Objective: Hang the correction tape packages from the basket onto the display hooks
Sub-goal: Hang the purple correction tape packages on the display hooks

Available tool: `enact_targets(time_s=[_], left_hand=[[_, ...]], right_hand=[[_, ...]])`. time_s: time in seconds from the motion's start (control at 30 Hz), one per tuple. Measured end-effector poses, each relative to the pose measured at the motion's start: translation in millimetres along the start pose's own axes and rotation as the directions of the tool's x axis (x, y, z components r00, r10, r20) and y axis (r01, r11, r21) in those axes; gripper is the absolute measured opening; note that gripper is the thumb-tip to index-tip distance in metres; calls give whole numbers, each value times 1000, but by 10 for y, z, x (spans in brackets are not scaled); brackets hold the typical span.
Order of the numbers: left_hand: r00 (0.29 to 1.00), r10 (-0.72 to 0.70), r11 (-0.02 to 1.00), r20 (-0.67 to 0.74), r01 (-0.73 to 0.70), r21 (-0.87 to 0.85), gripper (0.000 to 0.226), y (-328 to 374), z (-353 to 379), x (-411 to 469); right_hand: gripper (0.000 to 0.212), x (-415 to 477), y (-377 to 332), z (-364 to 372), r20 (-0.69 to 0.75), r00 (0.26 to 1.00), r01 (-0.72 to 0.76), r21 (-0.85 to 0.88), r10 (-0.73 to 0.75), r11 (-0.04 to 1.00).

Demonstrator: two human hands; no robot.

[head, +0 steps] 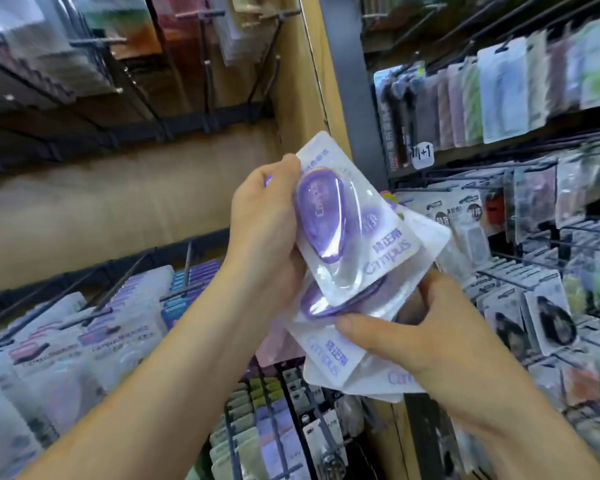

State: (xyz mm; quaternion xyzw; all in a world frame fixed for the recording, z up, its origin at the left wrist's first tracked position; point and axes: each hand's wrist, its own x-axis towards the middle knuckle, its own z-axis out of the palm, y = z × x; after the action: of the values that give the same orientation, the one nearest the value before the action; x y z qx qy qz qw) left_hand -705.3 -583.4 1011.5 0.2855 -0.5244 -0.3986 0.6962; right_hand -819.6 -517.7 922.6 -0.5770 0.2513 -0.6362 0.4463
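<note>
Head view: your left hand [260, 230] and right hand [430, 327] have fingers [354, 329] pinching the fanned Campus correction tape packages [357, 244]; loosely stacked, one could slip free.

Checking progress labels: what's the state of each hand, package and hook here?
top package: unhung, tilted, blister toward camera
lower packages: unhung, fanned out
left hand: grips top package
right hand: pinches lower packages, thumb on top
upper-left hooks: a couple bare
lower-left hooks: loaded with packages
</note>
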Motion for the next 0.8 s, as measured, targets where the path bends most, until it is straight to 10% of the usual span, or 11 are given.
enact_targets(time_s=[0.23,0.8], left_hand=[[935,355,915,11,-349,201,18,446,-45,492],[820,552,683,150,-548,482,10,604,183,1344]], right_hand=[[30,133,-305,-190,-46,996,68,-69,-71,995],[30,613,-379,-144,45,981,193,-47,-191,980]])
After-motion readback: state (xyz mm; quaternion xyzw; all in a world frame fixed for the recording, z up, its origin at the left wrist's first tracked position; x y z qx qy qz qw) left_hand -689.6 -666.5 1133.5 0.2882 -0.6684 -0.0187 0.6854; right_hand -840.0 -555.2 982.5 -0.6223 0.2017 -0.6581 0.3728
